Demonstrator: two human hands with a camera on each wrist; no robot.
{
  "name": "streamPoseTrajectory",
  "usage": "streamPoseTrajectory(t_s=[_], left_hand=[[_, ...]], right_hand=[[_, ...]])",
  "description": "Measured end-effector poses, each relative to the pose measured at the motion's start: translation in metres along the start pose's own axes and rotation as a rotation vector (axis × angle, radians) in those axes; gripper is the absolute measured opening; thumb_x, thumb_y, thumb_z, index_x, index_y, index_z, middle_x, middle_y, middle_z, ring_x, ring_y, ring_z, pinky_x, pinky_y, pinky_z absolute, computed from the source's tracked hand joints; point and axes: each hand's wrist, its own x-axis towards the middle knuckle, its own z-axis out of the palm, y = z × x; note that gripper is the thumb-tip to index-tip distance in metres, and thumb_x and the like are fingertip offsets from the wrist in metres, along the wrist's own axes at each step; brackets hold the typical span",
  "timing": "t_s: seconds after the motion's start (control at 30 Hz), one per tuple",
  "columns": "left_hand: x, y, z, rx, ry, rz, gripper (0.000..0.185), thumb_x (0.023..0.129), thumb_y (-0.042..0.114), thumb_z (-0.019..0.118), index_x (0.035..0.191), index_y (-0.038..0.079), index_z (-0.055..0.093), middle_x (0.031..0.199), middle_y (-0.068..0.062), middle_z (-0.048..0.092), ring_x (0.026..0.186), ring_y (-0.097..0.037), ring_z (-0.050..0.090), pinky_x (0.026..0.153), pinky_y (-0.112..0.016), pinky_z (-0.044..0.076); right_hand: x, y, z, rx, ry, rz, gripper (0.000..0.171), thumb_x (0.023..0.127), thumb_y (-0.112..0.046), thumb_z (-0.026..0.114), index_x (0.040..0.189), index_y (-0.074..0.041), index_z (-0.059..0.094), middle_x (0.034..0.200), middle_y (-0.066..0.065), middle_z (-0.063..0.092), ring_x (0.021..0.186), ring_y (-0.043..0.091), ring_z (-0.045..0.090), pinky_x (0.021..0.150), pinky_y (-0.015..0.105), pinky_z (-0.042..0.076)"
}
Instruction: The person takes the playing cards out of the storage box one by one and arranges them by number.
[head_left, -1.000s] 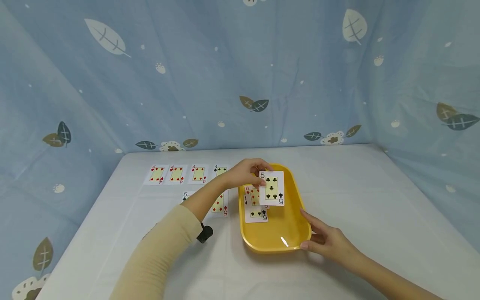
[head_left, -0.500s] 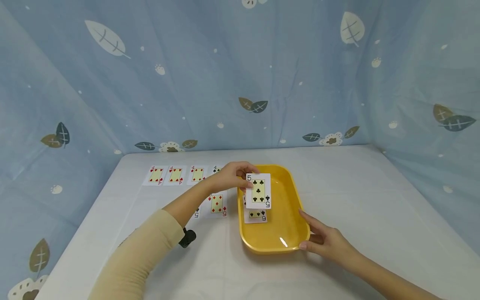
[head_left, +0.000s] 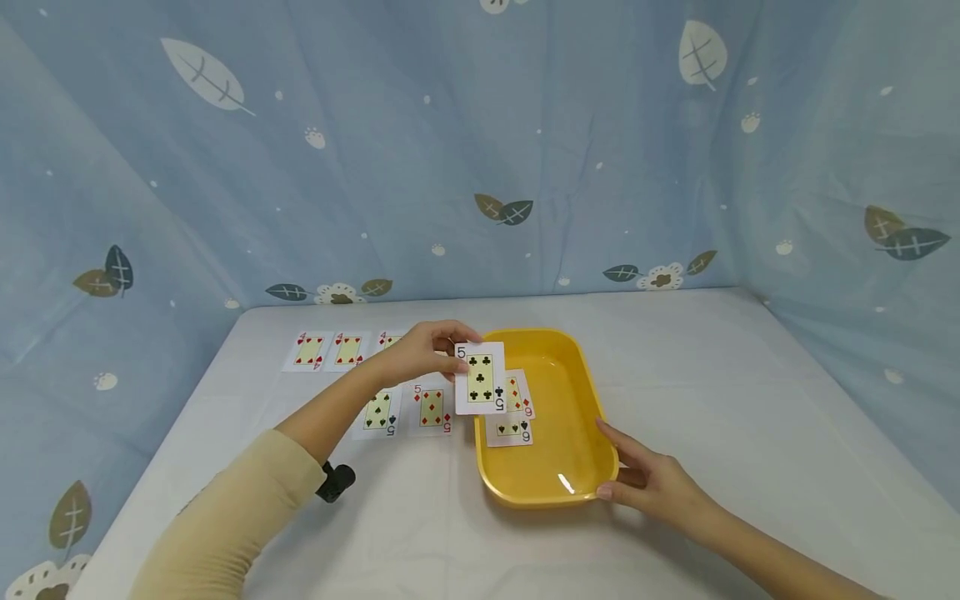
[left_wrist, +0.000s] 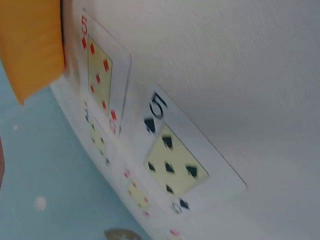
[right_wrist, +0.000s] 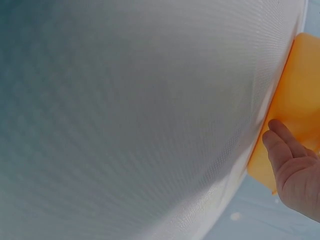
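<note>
Between thumb and fingers, my left hand [head_left: 420, 354] pinches a five of clubs playing card [head_left: 481, 392], face up, overlapping the left rim of the yellow tray [head_left: 562, 446] in the head view. Inside the tray lie a six of diamonds [head_left: 520, 396] and a six of spades [head_left: 512, 433], partly overlapped. Thumb and fingers of my right hand [head_left: 660, 492] grip the tray's near right corner; the right wrist view shows fingers [right_wrist: 282, 142] against its outer wall. Left of the tray, a five of diamonds [head_left: 431, 408] lies beside a five of spades [left_wrist: 177, 162].
A back row of fours starts with two fours of hearts [head_left: 308, 351], then a four of diamonds [head_left: 388, 340]; my left hand and forearm cover part of it. White cloth [head_left: 420, 533] covers the table. A blue patterned curtain [head_left: 420, 167] stands behind and at both sides.
My left hand has carried the five of clubs leftward, from over the tray to its left rim. More of the six of diamonds shows than half a second ago. My right hand stays at the tray.
</note>
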Motion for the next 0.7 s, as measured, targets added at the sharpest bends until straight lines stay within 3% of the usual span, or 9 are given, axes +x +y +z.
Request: streamPoseTrajectory(t_s=[0.3, 0.57, 0.7], left_hand=[[-0.026, -0.005, -0.023, 0.041, 0.038, -0.030, 0.043, 0.084, 0.014, 0.072, 0.124, 0.011, 0.058, 0.122, -0.011, 0.056, 0.091, -0.024, 0.062, 0.075, -0.042, 0.056], [-0.048, -0.016, -0.044, 0.045, 0.062, -0.041, 0.048, 0.083, 0.016, 0.073, 0.127, 0.007, 0.056, 0.113, -0.013, 0.059, 0.077, -0.022, 0.060, 0.079, -0.053, 0.052], [-0.059, -0.018, -0.054, 0.052, 0.089, -0.064, 0.050, 0.083, 0.014, 0.073, 0.128, 0.005, 0.054, 0.115, -0.014, 0.058, 0.076, -0.021, 0.061, 0.079, -0.052, 0.052]], right_hand=[[0.000, 0.001, 0.000, -0.020, 0.010, -0.014, 0.076, 0.085, -0.016, 0.070, 0.145, 0.003, 0.028, 0.134, 0.041, 0.036, 0.099, 0.037, 0.064, 0.075, 0.029, 0.056], [0.001, 0.000, 0.001, -0.014, 0.009, -0.017, 0.076, 0.086, -0.017, 0.070, 0.145, 0.003, 0.027, 0.135, 0.041, 0.036, 0.100, 0.037, 0.063, 0.076, 0.029, 0.056], [0.001, 0.000, 0.002, -0.010, 0.011, -0.017, 0.076, 0.086, -0.016, 0.070, 0.145, 0.003, 0.028, 0.135, 0.041, 0.036, 0.100, 0.037, 0.064, 0.076, 0.029, 0.056]])
